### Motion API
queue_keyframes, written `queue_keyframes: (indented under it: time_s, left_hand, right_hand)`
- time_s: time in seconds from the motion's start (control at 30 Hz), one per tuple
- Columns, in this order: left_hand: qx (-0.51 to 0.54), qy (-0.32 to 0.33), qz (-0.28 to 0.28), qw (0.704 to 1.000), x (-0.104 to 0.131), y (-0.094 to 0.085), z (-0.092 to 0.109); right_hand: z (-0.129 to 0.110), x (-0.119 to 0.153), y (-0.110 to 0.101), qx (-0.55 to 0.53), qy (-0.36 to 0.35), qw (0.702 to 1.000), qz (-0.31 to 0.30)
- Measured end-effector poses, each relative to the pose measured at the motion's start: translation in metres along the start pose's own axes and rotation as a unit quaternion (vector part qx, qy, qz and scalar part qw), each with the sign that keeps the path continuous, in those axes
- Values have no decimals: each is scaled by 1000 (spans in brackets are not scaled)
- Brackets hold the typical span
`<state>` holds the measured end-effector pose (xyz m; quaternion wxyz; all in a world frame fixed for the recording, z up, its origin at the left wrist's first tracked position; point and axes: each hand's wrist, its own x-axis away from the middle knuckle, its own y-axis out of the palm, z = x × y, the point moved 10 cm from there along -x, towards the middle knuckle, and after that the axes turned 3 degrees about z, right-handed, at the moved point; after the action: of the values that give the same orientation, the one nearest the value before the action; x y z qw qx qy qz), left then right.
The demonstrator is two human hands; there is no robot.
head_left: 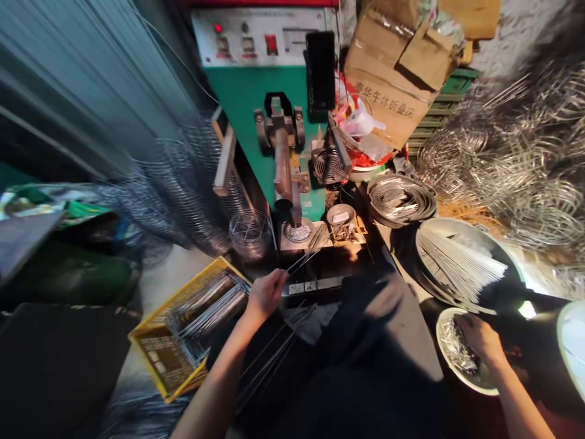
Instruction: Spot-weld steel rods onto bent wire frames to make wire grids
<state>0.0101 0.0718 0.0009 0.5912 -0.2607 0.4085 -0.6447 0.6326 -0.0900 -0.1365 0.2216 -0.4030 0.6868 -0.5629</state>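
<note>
My left hand (267, 292) is closed in a pinch on thin metal wires (301, 261), whose ends point up and right toward the machine. On the right, my right hand (478, 335) reaches into a white bowl (485, 389) of small shiny metal pieces (457, 349); its fingertips are hidden among them. More long wires (278, 347) lie across the dark lap below my left hand. In front stands a green machine (237, 91) with a metal arm (283, 164) above a small round dish (299, 231).
A yellow crate (171, 302) with metal rods is at left. Wire coils (249, 235) stand behind it. At right are a basin (512, 262) of wires, a coiled bundle (402, 198) and a large wire heap (525, 158). Cardboard boxes (388, 73) stand behind.
</note>
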Motion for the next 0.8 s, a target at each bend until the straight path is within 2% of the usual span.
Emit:
queue_keyframes:
  time_s: [0.1, 0.23, 0.3, 0.4, 0.5, 0.6, 0.7, 0.8]
  left_hand:
    - [-73, 3, -35, 997, -8, 2, 5]
    - [-196, 2, -95, 976, -31, 20, 15]
    - [-217, 5, -113, 969, -43, 30, 20]
    - [-219, 4, -117, 969, -52, 36, 22]
    - [-219, -2, -109, 970, -45, 31, 18]
    - [-211, -17, -90, 973, -27, 20, 7]
    - [-126, -26, -21, 991, -6, 6, 1]
    - [5, -29, 63, 998, 14, -7, -1]
  right_hand:
    - [-67, -17, -16, -43, -62, 997, -32]
    - [-193, -28, -32, -126, -185, 972, -76]
    - [-255, -21, -28, -187, -245, 944, -117]
    - [-325, -6, -13, -284, -270, 906, -159]
    - [-373, 15, 10, -392, -251, 859, -212]
    - [-408, 33, 30, -469, -222, 823, -231]
    - [-438, 50, 46, -517, -202, 796, -242]
    - [-464, 68, 63, -568, -164, 753, -289]
